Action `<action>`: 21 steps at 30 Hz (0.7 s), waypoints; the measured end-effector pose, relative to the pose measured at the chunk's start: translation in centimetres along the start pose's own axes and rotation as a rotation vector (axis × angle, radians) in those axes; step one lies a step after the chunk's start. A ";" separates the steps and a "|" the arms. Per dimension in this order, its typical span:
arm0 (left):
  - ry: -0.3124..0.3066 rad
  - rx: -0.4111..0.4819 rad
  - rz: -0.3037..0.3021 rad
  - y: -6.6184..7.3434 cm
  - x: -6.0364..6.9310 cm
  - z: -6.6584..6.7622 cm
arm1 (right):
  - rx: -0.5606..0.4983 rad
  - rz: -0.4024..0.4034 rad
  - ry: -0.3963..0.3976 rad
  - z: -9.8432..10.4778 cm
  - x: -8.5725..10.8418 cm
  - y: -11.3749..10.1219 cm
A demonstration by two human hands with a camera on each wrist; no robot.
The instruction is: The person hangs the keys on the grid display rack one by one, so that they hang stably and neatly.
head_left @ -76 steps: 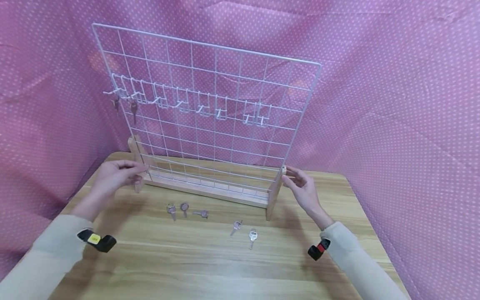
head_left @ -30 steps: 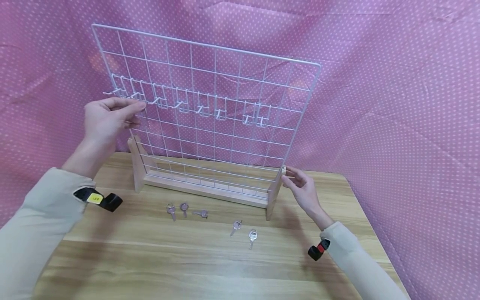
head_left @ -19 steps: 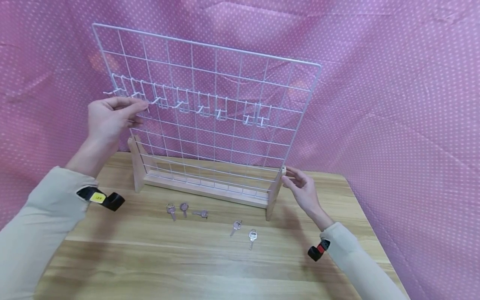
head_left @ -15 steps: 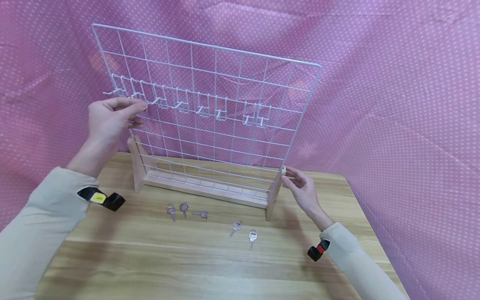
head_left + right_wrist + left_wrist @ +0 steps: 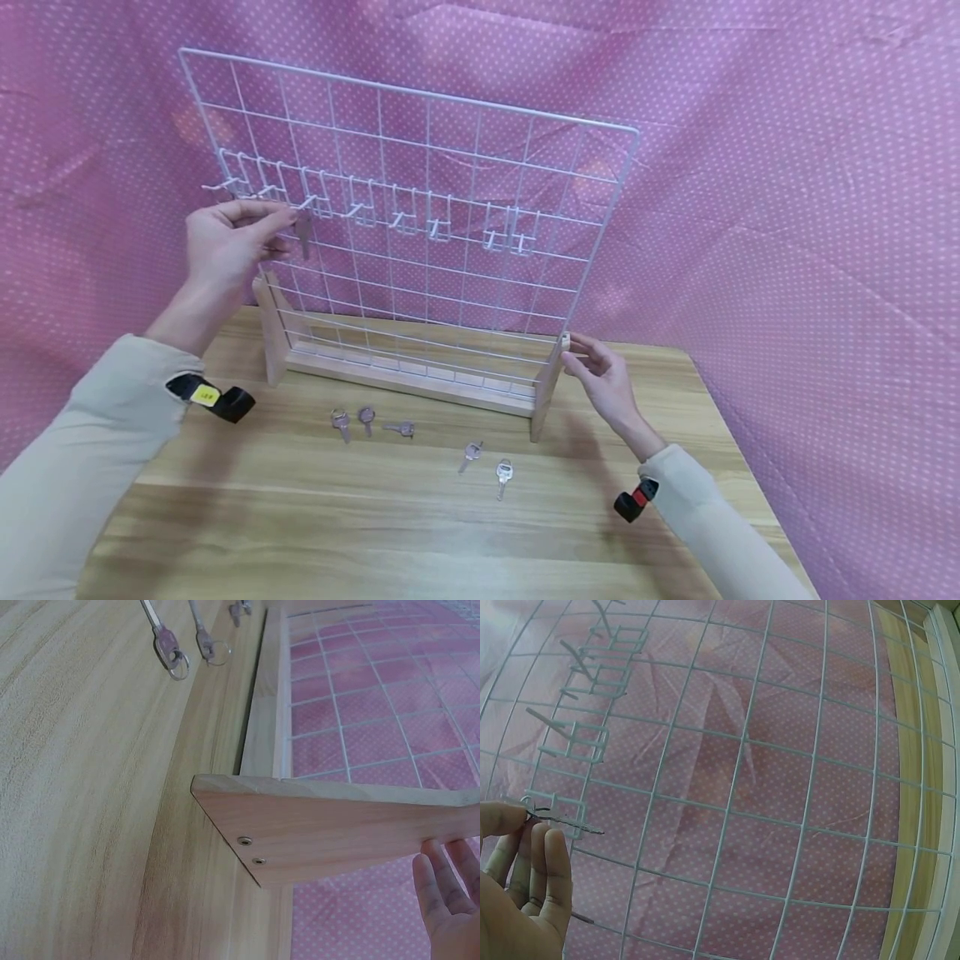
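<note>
my left hand [image 5: 227,246] pinches a key [image 5: 303,235] near a hook [image 5: 309,202] on the rack [image 5: 412,387], likely for threading; my right hand [image 5: 609,383], fingers loosely parted, touches its right end, probably steadying.

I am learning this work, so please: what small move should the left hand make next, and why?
Probably the left hand should ease the key onto the third hook from the left: it pinches the key beside that hook, and whether it hangs there is unclear.

Head view: diffuse, fairly bright light; soft shadows, pale glare on tabletop [image 5: 450,525]. Left wrist: hazy, wire grid [image 5: 744,739] bowed by lens. Right wrist: dimmer.
</note>
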State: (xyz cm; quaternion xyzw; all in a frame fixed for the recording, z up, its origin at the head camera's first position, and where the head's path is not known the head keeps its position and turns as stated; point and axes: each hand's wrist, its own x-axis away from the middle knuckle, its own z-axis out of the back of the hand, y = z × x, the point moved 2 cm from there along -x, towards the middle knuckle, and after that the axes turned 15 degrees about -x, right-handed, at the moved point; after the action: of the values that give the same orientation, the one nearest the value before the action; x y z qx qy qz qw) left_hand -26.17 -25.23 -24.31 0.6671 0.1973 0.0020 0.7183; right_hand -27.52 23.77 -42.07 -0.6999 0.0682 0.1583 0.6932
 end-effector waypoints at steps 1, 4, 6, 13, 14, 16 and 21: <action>-0.002 0.003 -0.002 -0.1 0.0 0.0 | -0.003 0.001 0.000 0.0 0.0 0.0; -0.003 0.003 -0.003 -0.3 0.1 0.1 | -0.010 0.003 -0.001 0.0 0.0 0.0; -0.004 -0.011 0.004 -0.6 0.2 0.3 | -0.008 0.006 -0.001 0.0 0.1 0.0; -0.056 -0.221 0.071 -3.5 1.8 1.6 | 0.004 -0.002 0.002 -0.1 0.2 -0.1; -0.071 -0.265 0.080 -4.1 2.0 1.8 | 0.005 -0.004 0.002 -0.1 0.2 -0.1; -0.103 -0.337 0.097 -5.5 2.4 2.1 | 0.000 -0.006 0.003 -0.1 0.3 -0.1; -0.196 -0.520 0.138 -9.2 3.5 2.4 | -0.012 -0.007 -0.001 -0.1 0.2 -0.1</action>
State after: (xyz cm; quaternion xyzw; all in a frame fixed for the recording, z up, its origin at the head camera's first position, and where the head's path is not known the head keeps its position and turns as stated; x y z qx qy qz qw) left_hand -24.60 -27.63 -34.05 0.4694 0.0739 0.0366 0.8791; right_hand -27.23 23.70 -42.01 -0.7040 0.0643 0.1565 0.6897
